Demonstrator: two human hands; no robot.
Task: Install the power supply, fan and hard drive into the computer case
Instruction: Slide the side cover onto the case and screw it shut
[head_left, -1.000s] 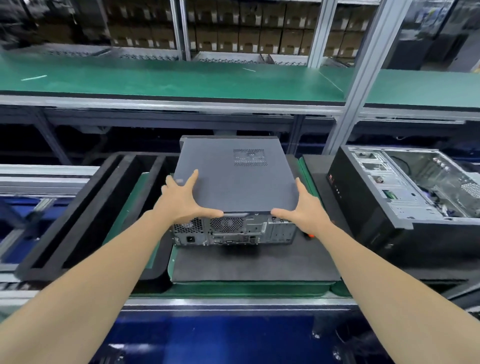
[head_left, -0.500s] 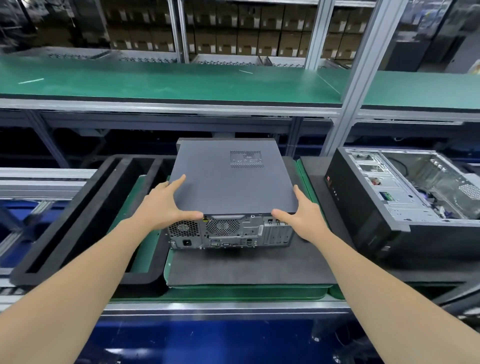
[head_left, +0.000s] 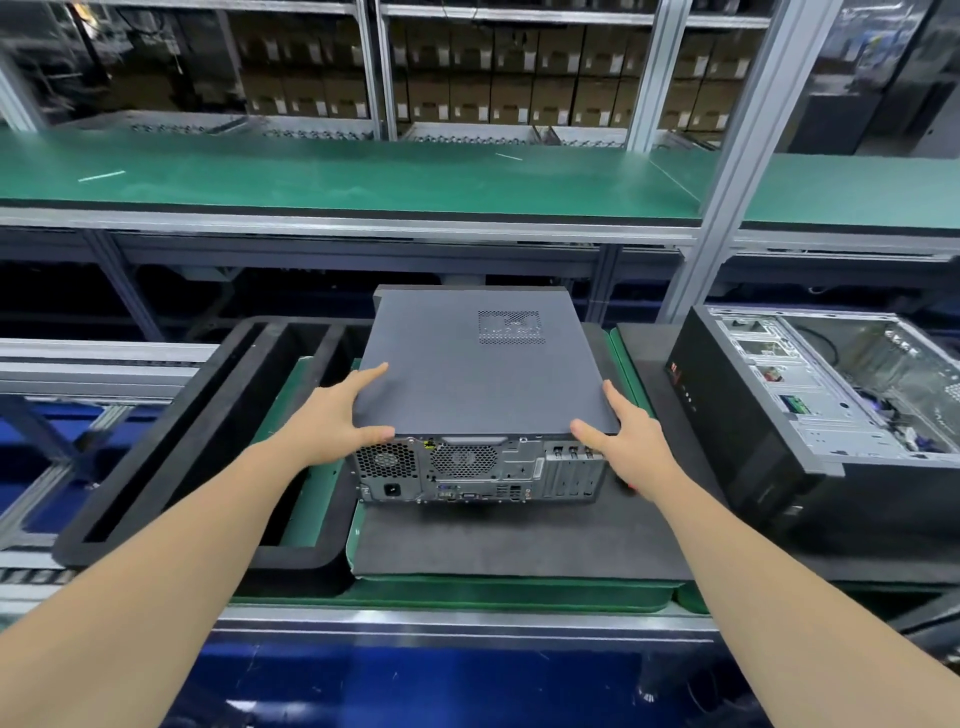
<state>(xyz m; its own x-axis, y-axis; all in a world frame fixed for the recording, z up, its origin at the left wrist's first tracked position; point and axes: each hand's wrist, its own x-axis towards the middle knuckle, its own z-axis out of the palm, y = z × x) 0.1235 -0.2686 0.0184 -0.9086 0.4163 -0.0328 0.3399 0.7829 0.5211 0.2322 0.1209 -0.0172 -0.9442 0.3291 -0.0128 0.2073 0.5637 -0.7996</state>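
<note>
Grey computer case (head_left: 483, 384), near corners pressed by left hand (head_left: 332, 415) and right hand (head_left: 631, 441).

Ahead of me I see a long green shelf (head_left: 363, 176) edged in grey metal, with a slanting aluminium post (head_left: 737, 156) rising past it on the right. Behind it, racks (head_left: 371, 67) hold rows of brown cardboard boxes (head_left: 467, 88) in dim light. On my left a metal roller track (head_left: 78, 364) runs off. Below the bench edge (head_left: 467, 621) I see a glossy blue floor (head_left: 415, 686) catching light
</note>
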